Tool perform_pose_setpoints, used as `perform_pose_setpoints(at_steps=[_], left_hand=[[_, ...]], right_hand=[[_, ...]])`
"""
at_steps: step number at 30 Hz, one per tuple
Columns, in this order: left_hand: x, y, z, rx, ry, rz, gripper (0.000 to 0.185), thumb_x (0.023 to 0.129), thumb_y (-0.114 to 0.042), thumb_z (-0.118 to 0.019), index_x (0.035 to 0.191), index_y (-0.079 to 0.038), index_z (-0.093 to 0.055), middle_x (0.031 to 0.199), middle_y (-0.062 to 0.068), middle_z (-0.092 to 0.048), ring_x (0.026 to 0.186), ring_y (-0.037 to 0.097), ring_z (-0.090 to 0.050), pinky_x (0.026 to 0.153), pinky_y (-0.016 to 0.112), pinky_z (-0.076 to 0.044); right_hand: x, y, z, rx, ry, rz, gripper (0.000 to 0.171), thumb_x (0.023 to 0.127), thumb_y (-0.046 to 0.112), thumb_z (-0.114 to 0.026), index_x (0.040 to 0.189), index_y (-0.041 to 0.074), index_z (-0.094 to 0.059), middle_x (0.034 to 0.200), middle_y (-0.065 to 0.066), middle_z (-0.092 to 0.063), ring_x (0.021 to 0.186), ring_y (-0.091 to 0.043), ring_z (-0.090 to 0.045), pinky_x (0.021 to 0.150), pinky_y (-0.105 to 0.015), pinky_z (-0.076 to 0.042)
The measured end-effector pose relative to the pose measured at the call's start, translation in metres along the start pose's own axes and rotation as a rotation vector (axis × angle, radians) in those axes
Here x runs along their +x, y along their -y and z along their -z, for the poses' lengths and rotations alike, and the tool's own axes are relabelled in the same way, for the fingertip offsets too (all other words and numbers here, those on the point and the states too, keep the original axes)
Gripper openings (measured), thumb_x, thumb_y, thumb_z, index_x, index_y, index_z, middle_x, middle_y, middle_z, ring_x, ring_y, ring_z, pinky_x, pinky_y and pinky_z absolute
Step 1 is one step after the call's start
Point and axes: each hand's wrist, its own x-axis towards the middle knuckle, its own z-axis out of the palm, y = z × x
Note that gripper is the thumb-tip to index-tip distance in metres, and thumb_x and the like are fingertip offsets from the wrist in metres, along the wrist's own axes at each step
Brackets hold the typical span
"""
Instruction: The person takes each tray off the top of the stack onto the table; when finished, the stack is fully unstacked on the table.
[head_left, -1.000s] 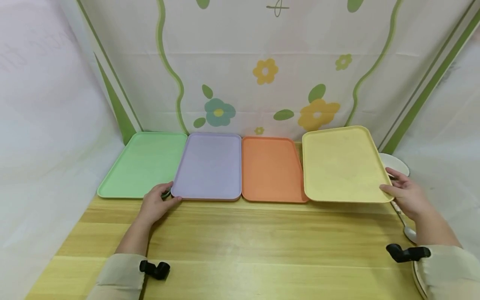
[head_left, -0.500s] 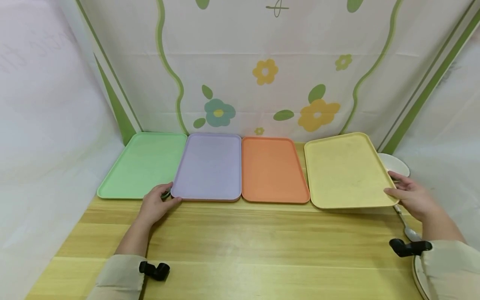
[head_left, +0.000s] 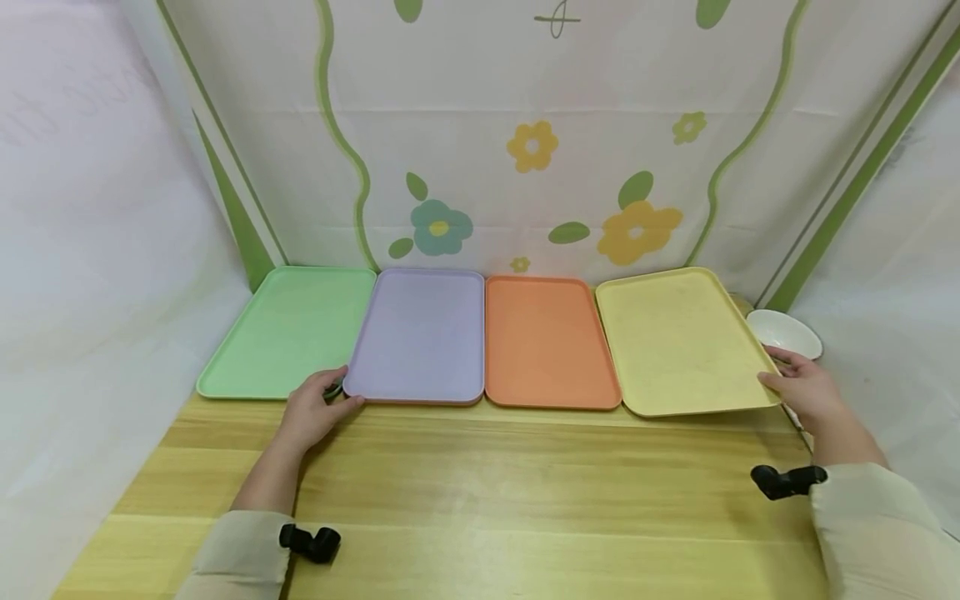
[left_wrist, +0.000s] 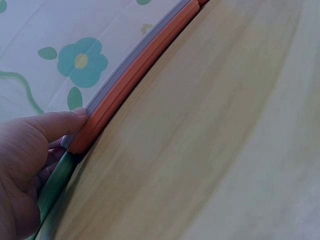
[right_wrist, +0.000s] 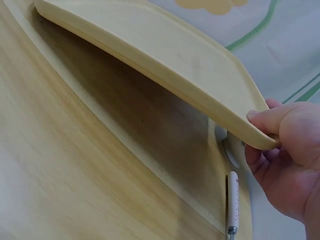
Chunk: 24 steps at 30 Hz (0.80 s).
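Observation:
My right hand (head_left: 806, 392) grips the front right corner of a yellow tray (head_left: 682, 342), thumb on the rim and fingers underneath. In the right wrist view that tray (right_wrist: 165, 55) slopes, its gripped end raised above the wood and its far end low. To its left, side by side, lie an orange tray (head_left: 551, 342), a purple tray (head_left: 420, 333) and a green tray (head_left: 292, 333). My left hand (head_left: 311, 412) holds the purple tray's front left corner between thumb and fingers. An orange rim (left_wrist: 115, 100) shows directly beneath the purple one in the left wrist view.
A white bowl (head_left: 787, 333) stands at the back right, behind my right hand. Under the raised tray, a utensil's patterned white handle (right_wrist: 233, 200) lies near the right table edge. A flower-printed cloth (head_left: 480, 125) hangs behind the trays.
The yellow tray first came down and moved right, then shifted left against the orange tray, with my right hand holding it throughout. My left hand and the other trays stay put.

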Motion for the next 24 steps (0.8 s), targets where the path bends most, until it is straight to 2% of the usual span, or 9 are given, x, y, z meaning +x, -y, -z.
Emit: perform_pose_setpoints(at_steps=[6, 9, 12, 15, 19, 21, 22, 24], left_hand=[[-0.001, -0.001, 0.000, -0.003, -0.005, -0.004, 0.072, 0.091, -0.034, -0.070, 0.144, 0.006, -0.042, 0.147, 0.031, -0.041, 0.136, 0.049, -0.037, 0.110, 0.061, -0.035], [-0.001, -0.001, 0.000, -0.001, -0.006, -0.004, 0.072, 0.091, -0.033, -0.070, 0.144, 0.006, -0.042, 0.147, 0.031, -0.041, 0.135, 0.049, -0.038, 0.110, 0.061, -0.035], [-0.001, -0.001, 0.000, -0.002, -0.009, -0.008, 0.072, 0.091, -0.033, -0.070, 0.144, 0.006, -0.042, 0.147, 0.031, -0.041, 0.136, 0.048, -0.038, 0.110, 0.060, -0.035], [-0.001, 0.000, 0.000, -0.004, -0.013, -0.010, 0.072, 0.091, -0.033, -0.070, 0.144, 0.006, -0.042, 0.147, 0.030, -0.042, 0.136, 0.048, -0.038, 0.111, 0.060, -0.035], [-0.001, 0.000, 0.000, -0.008, -0.014, -0.012, 0.072, 0.091, -0.033, -0.071, 0.144, 0.006, -0.043, 0.146, 0.030, -0.042, 0.136, 0.048, -0.038, 0.111, 0.060, -0.035], [-0.001, 0.000, 0.000, -0.011, -0.015, -0.012, 0.072, 0.091, -0.033, -0.071, 0.144, 0.006, -0.043, 0.146, 0.030, -0.042, 0.136, 0.048, -0.038, 0.110, 0.060, -0.035], [-0.001, 0.000, 0.000, -0.010, -0.015, -0.013, 0.072, 0.091, -0.034, -0.071, 0.144, 0.006, -0.043, 0.146, 0.030, -0.042, 0.135, 0.048, -0.038, 0.110, 0.060, -0.035], [0.000, 0.000, -0.001, -0.009, -0.016, -0.014, 0.072, 0.091, -0.034, -0.071, 0.144, 0.006, -0.043, 0.146, 0.030, -0.042, 0.135, 0.048, -0.039, 0.110, 0.060, -0.035]], right_hand=[[0.007, 0.001, -0.007, -0.056, -0.096, -0.052, 0.043, 0.097, 0.011, -0.058, 0.137, 0.026, -0.050, 0.082, 0.039, -0.051, 0.072, 0.014, -0.056, 0.062, -0.014, -0.053], [0.010, 0.000, -0.010, -0.105, -0.132, -0.090, 0.050, 0.097, 0.013, -0.058, 0.145, 0.016, -0.046, 0.080, 0.038, -0.048, 0.071, 0.014, -0.054, 0.062, -0.013, -0.052], [0.012, -0.002, -0.013, -0.124, -0.153, -0.126, 0.059, 0.097, 0.015, -0.058, 0.151, 0.007, -0.037, 0.079, 0.036, -0.046, 0.069, 0.013, -0.054, 0.063, -0.014, -0.053], [0.013, -0.006, -0.015, -0.110, -0.166, -0.146, 0.055, 0.097, 0.015, -0.057, 0.149, 0.009, -0.041, 0.078, 0.036, -0.046, 0.069, 0.013, -0.053, 0.063, -0.013, -0.052], [0.015, -0.011, -0.019, -0.157, -0.196, -0.147, 0.055, 0.096, 0.015, -0.057, 0.147, 0.003, -0.042, 0.081, 0.030, -0.049, 0.070, 0.015, -0.049, 0.063, -0.010, -0.049], [0.016, -0.013, -0.021, -0.175, -0.206, -0.163, 0.060, 0.096, 0.014, -0.056, 0.150, -0.001, -0.035, 0.092, 0.008, -0.063, 0.070, 0.017, -0.046, 0.063, -0.009, -0.049], [0.017, -0.014, -0.022, -0.180, -0.212, -0.170, 0.061, 0.096, 0.014, -0.056, 0.150, -0.003, -0.033, 0.102, -0.006, -0.065, 0.070, 0.018, -0.046, 0.063, -0.009, -0.049], [0.018, -0.015, -0.024, -0.194, -0.226, -0.189, 0.062, 0.095, 0.014, -0.056, 0.150, -0.004, -0.032, 0.128, -0.028, -0.054, 0.070, 0.020, -0.043, 0.063, -0.008, -0.048]])
